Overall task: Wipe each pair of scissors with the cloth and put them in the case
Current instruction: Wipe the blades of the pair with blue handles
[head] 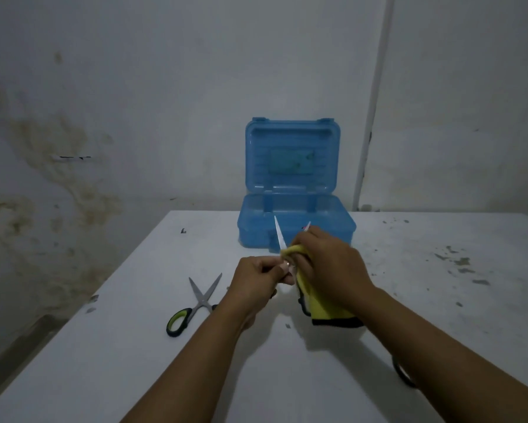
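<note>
My left hand point(256, 277) grips a pair of scissors point(278, 236) near the pivot, its two blades spread apart and pointing up towards the case. My right hand point(327, 264) holds a yellow cloth point(320, 306) with a dark hem, bunched around the right blade. A second pair of scissors point(195, 303), with green and black handles, lies open on the table left of my left arm. A dark handle loop of a third pair point(403, 374) shows under my right forearm. The blue plastic case point(296, 227) stands open at the table's far edge, its lid upright.
The white table point(104, 346) carries scuffs and dark flecks on its right side. A stained wall stands close behind, with a white pipe point(369, 117) running up beside the case. The table's left edge drops off to the floor.
</note>
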